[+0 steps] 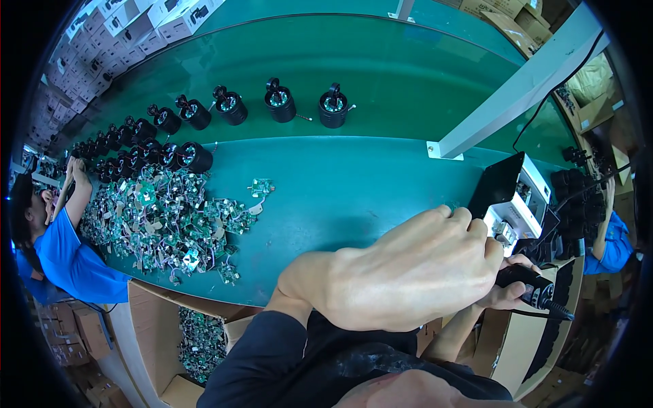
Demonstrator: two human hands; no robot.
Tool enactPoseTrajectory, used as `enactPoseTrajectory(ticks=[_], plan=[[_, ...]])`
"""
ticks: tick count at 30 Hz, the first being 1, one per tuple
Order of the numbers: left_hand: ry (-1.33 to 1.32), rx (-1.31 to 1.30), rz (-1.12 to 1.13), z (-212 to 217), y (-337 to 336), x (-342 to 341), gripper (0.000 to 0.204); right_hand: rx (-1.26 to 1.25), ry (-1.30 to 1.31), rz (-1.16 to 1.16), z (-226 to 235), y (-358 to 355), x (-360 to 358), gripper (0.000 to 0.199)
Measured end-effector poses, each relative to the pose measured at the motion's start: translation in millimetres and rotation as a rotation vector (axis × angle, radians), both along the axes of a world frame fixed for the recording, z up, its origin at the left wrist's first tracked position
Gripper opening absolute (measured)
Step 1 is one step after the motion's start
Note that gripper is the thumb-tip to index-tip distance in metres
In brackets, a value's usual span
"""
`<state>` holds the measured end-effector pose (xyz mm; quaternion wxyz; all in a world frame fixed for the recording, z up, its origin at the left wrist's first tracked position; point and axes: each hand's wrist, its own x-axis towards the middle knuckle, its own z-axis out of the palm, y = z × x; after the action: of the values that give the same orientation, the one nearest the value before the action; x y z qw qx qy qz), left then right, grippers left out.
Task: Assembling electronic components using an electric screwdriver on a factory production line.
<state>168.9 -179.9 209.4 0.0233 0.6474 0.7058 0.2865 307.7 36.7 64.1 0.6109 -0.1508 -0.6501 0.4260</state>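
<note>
My left hand reaches across to the right, its back toward me and its fingers curled in. Whatever those fingers hold is hidden behind the knuckles, close to a black-and-white box-shaped device with an open front. Just beyond and below it, my right hand grips a black corded hand tool. A ribbed cord end sticks out of this tool toward the lower right. The left hand partly covers the right one.
Green circuit boards lie heaped on the green table; one board lies apart. Black cylindrical housings stand in rows behind. A grey post rises at the right. Cardboard boxes stand below; co-workers in blue sit nearby.
</note>
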Motion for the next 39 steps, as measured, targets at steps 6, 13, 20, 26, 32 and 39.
enactPoseTrajectory(ticks=[6,13,20,26,32,39], plan=[[0.066,0.006,0.001,-2,0,3,0.017,-0.007,0.054,0.034,-5,5,5,0.064],[0.068,0.056,0.023,-3,3,5,0.013,-0.023,0.009,0.142,-4,13,12,0.062],[0.024,-0.035,-0.017,-1,0,4,0.016,-0.001,0.028,0.157,-7,19,18,0.058],[0.049,-0.003,-0.026,1,-1,3,0.015,-0.096,0.103,0.204,-15,29,20,0.057],[0.015,0.024,-0.005,1,-1,5,0.014,-0.104,0.119,0.242,-18,26,18,0.056],[0.034,0.006,-0.006,1,0,6,0.014,-0.096,0.084,0.202,-18,24,17,0.060]])
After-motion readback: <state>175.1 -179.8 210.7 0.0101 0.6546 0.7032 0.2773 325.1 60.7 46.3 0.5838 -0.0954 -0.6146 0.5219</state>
